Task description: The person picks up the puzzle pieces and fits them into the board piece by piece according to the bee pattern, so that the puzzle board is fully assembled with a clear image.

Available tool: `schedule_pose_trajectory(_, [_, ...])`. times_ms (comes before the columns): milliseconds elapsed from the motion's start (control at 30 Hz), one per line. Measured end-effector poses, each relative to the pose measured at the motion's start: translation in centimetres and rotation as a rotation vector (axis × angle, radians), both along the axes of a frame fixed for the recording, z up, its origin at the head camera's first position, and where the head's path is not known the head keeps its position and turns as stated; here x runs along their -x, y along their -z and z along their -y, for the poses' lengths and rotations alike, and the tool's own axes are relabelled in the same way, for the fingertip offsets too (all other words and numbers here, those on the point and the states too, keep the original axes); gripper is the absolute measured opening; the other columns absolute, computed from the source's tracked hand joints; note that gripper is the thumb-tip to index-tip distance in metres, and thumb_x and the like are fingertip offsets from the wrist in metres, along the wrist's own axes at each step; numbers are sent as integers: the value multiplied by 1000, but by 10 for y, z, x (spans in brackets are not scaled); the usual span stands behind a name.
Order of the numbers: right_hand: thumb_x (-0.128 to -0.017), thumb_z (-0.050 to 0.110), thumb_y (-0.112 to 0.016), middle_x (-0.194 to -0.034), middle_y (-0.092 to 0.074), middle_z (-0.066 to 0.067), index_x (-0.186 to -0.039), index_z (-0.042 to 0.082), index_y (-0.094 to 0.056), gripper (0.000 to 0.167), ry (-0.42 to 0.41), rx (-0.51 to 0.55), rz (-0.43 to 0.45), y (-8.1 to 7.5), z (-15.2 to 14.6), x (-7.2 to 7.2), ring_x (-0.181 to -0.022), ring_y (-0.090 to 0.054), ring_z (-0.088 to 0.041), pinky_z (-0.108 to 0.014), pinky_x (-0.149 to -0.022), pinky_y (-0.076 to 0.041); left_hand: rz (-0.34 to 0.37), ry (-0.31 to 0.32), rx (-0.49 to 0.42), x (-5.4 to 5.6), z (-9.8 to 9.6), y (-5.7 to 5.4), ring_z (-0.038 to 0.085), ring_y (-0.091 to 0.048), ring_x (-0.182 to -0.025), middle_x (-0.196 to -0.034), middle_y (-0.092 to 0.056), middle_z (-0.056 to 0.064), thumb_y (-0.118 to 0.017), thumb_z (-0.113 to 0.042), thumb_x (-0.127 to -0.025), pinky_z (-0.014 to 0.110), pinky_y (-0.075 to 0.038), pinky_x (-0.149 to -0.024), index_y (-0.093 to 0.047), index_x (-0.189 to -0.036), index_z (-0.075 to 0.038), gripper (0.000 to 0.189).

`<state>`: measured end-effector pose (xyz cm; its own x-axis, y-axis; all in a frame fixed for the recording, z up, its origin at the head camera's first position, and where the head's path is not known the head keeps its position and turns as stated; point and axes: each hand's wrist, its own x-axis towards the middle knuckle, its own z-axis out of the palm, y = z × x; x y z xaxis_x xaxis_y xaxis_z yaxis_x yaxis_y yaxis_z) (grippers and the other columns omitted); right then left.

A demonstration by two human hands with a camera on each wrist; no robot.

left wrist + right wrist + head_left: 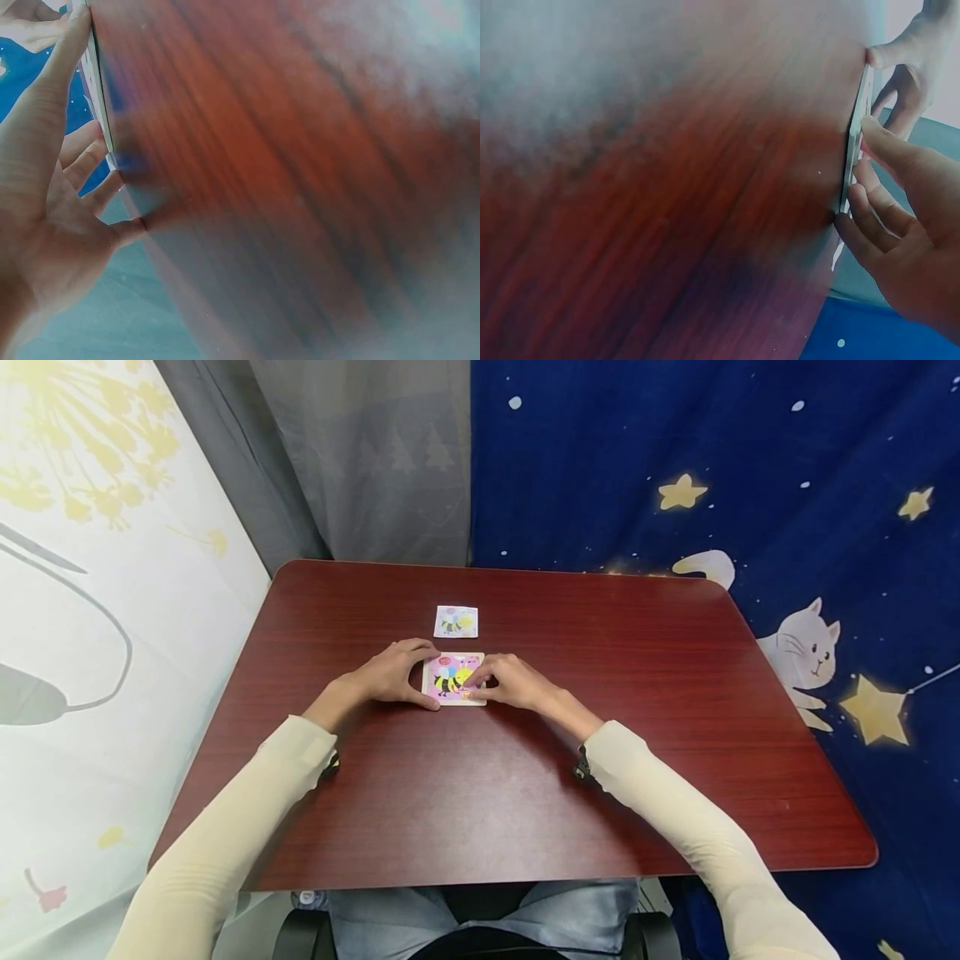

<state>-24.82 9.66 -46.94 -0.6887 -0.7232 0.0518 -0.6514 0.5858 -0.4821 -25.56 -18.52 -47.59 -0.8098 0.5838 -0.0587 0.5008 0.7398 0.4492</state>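
Observation:
A square, pale-framed bee puzzle board [450,678], pink with a yellow and black bee, lies flat on the table. My left hand [397,672] holds its left side, thumb at the near corner and fingers at the far corner. My right hand [513,681] is at its right side, with curled fingers and the thumb on the board; the right wrist view shows the thumb [889,146] against the board's edge. Whether a loose piece is under these fingertips is hidden. Just beyond the board lies a paler bee picture card [456,622], touched by neither hand.
The reddish-brown wooden table [600,810] has rounded corners. A grey curtain [375,460] and a blue starry curtain [600,460] hang behind it. On the left is a white patterned panel [112,610]. The person's legs [390,918] are below the near edge.

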Motion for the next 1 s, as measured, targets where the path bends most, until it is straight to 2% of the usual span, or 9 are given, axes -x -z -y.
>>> schedule_pose_trajectory(133, [-97, 26, -77, -104, -72, 2, -113, 16, -82, 20, -7, 10, -35, 3, 0, -2, -95, -66, -14, -29, -83, -53, 2, 1, 4, 0, 0, 0, 28, -32, -150, -158, -42, 10, -88, -65, -72, 56, -18, -125, -50, -152, -11, 104])
schedule_pose_trajectory(333, [-97, 26, -76, -101, -70, -1, -114, 17, -82, 20, -22, 0, -68, 5, 2, -4, -89, -61, -18, -29, -78, -50, 16, 2, 21, -2, 2, 0, 32, -32, -149, -159, -40, 12, -86, -68, -72, 56, -23, -123, -49, -154, -10, 106])
schedule_pose_trajectory(600, [-97, 25, -76, -100, -67, 0, -114, 19, -82, 19, -20, -29, -96, 4, 2, -6, -87, -58, -17, -28, -76, -48, 14, -16, 21, -1, 2, 0, 32, -34, -147, -159, -40, 9, -87, -67, -71, 55, -28, -121, -49, -154, -13, 105])
schedule_pose_trajectory(867, [-98, 28, -75, -93, -62, 0, -116, 22, -82, 20, -29, -68, -213, 6, -2, -11, -81, -50, -13, -26, -69, -44, 6, 4, 23, 0, 0, -1, 33, -34, -147, -159, -41, 11, -88, -66, -72, 55, -28, -120, -49, -154, -11, 106])
schedule_pose_trajectory(1000, [-99, 29, -74, -95, -63, 1, -117, 22, -82, 21, -22, -56, -219, 8, -3, -12, -81, -50, -12, -26, -69, -45, 3, 5, 20, 0, 0, -2, 33, -34, -147, -159, -41, 11, -87, -66, -72, 55, -28, -121, -50, -153, -11, 105])
